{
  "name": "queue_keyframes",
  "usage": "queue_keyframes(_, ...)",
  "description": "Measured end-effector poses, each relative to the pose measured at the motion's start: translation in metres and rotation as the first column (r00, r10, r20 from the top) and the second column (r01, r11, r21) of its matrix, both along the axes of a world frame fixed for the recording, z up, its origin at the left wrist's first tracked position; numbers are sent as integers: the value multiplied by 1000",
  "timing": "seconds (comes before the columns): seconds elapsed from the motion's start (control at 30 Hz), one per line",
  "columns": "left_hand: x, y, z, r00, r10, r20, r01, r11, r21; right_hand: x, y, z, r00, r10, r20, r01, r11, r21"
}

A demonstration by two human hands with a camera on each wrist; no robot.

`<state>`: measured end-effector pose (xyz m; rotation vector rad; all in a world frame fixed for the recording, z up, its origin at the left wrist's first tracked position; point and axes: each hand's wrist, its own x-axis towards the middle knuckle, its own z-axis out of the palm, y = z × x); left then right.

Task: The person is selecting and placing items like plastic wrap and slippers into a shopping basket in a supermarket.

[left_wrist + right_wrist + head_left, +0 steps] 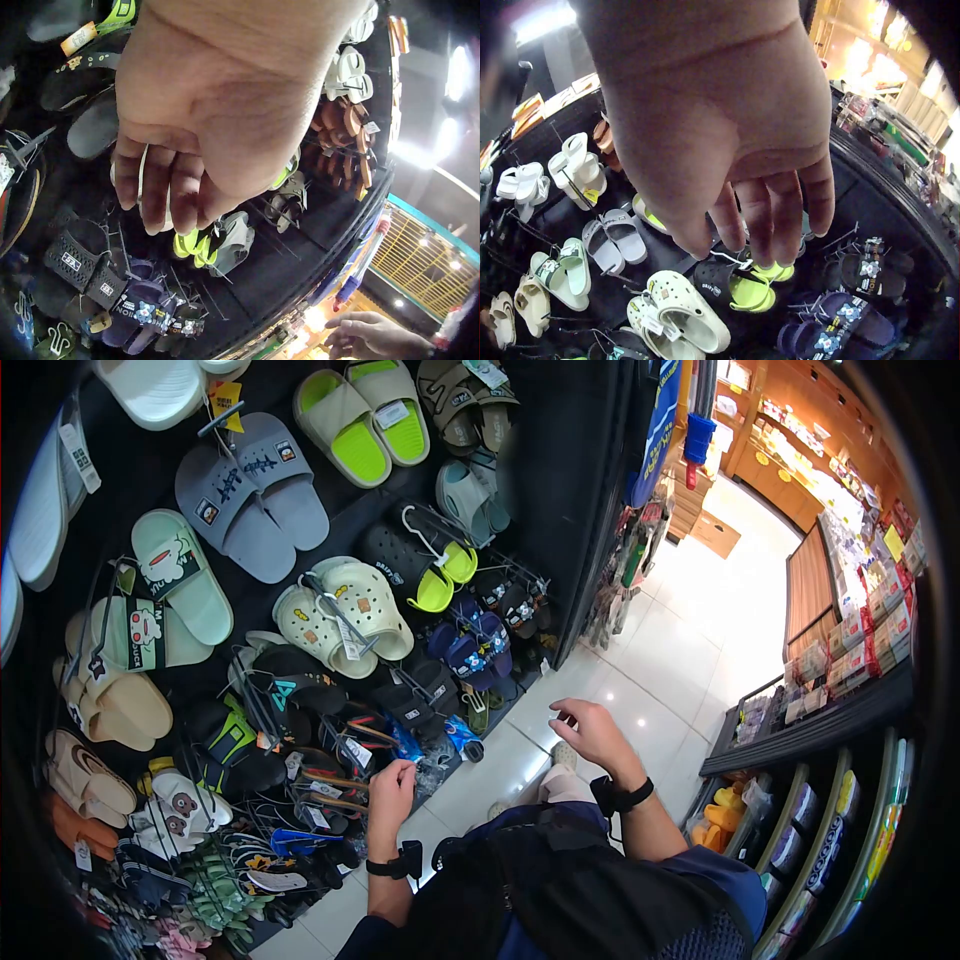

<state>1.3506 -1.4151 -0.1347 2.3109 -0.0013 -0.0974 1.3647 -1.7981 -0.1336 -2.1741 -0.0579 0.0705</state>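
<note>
My left hand (391, 796) hovers before the lower part of a shoe display, fingers loosely bent and nothing held. Its palm and fingers fill the top of the left wrist view. Over the tiled aisle, my right hand (598, 738) hangs with relaxed fingers, also holding nothing. Cream clogs (345, 615) with small charms hang on a hook above the left hand. Beside them are black clogs with lime insides (430, 570) and navy slides (470, 643). Dark grey slides (418, 698) hang just above the left hand.
Grey slides (255, 495), mint slides (185, 575) and beige slides (120, 710) hang on hooks protruding from the black wall. White floor tiles (655, 660) run along the aisle. Shelves with packaged goods (830, 840) stand at the right, and a lit counter (780, 480) lies farther off.
</note>
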Motion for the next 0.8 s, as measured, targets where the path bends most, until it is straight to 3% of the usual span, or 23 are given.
queue_keyframes(0.3,24,-36,-14,987,161,-26,-160,986,47,89,-45,-24,992,126,17,-126,992,-12)
queue_keyframes(0.63,104,-136,2,990,131,48,-135,987,87,211,-115,-56,988,154,11,-154,987,36)
queue_keyframes(0.8,102,-150,-14,981,178,76,-186,975,122,259,-122,-84,964,250,91,-252,968,16)
